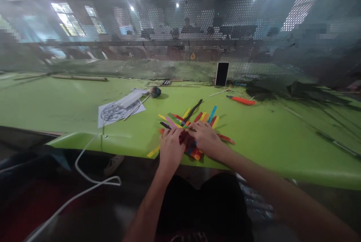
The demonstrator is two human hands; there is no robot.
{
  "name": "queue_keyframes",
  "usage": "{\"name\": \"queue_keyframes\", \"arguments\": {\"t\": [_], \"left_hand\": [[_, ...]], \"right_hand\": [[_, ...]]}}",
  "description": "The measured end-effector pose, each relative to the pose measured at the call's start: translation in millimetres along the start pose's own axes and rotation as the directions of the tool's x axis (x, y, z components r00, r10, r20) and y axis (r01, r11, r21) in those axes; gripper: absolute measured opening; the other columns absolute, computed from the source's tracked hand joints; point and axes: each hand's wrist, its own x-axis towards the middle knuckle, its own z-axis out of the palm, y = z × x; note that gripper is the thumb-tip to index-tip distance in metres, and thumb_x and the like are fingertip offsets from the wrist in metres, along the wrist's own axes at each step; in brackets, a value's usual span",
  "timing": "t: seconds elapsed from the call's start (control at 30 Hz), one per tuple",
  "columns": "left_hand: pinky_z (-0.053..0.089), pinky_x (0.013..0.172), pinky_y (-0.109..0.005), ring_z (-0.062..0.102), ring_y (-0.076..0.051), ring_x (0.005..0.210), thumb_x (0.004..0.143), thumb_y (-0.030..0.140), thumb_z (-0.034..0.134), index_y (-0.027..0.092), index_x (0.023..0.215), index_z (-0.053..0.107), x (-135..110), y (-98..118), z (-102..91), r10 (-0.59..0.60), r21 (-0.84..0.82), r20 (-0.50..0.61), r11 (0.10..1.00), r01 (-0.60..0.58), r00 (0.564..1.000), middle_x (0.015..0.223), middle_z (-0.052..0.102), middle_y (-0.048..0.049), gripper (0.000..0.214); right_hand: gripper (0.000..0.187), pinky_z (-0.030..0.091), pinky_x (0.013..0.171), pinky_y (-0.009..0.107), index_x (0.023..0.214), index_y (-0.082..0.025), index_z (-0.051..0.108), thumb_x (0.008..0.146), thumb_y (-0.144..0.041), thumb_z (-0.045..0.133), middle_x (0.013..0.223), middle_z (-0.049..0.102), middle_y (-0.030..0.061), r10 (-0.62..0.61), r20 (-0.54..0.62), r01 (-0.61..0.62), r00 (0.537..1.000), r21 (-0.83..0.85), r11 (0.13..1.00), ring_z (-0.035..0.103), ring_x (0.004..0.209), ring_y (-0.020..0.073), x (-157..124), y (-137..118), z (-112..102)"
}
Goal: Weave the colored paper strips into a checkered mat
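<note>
A woven piece of flat coloured strips (pixel 195 153) lies at the near edge of the green-covered table (pixel 276 133). Its loose ends fan outward in red, yellow, orange, green, pink and blue. One dark strip (pixel 194 111) sticks up and away from the rest. My left hand (pixel 171 145) grips the weave from its left side, fingers curled. Across from it, my right hand (pixel 206 137) has its fingers bent down onto the strips, close to the left fingertips. Both hands hide much of the weave's middle, and the exact strip each pinches is not visible.
A red-orange cutter (pixel 243 100) lies at the right, beyond the weave. A phone (pixel 222 74) stands against the perforated screen. Printed paper (pixel 108 116) with a white power strip (pixel 131 99) is at the left; its white cable (pixel 81 155) hangs over the table edge. Dark leaves (pixel 296 93) spread at right.
</note>
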Motion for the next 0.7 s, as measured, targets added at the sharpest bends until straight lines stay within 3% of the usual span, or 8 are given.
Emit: {"name": "queue_keyframes", "arguments": {"t": [0.3, 0.57, 0.7], "left_hand": [[0.042, 0.097, -0.039, 0.055, -0.027, 0.104, 0.094, 0.023, 0.067, 0.022, 0.109, 0.072, -0.4, -1.8, -0.3, 0.016, -0.027, 0.023, 1.000, -0.016, 1.000, 0.110, 0.073, -0.0031, 0.016], [0.042, 0.098, -0.041, 0.055, -0.028, 0.107, 0.092, 0.019, 0.067, 0.022, 0.112, 0.071, -0.4, -0.5, -0.5, 0.010, -0.006, 0.025, 1.000, -0.010, 1.000, 0.112, 0.072, -0.0029, 0.021], [0.042, 0.100, -0.043, 0.055, -0.029, 0.112, 0.095, 0.022, 0.064, 0.022, 0.120, 0.068, -1.2, 1.2, -0.2, 0.007, 0.022, 0.008, 1.000, -0.007, 1.000, 0.120, 0.068, -0.0059, 0.025]], "right_hand": [[0.036, 0.035, 0.084, 0.036, 0.122, -0.018, 0.070, 0.092, -0.008, 0.054, 0.125, 0.064, 0.0121, -0.004, 0.041, 0.007, 0.999, -0.065, 0.998, 0.051, 0.104, 0.0263, 5.6, -0.2, -0.7], [0.037, 0.037, 0.090, 0.039, 0.128, -0.018, 0.067, 0.095, -0.009, 0.051, 0.125, 0.065, 0.0114, 0.069, -0.011, -0.070, 0.998, -0.050, 0.996, 0.051, 0.109, 0.0275, 1.2, -5.3, 1.7], [0.027, 0.038, 0.094, 0.037, 0.115, -0.013, 0.071, 0.097, -0.011, 0.051, 0.117, 0.068, 0.0122, 0.099, -0.029, -0.099, 0.995, 0.007, 0.995, 0.053, 0.107, 0.0258, 0.5, -5.2, 1.7]]}}
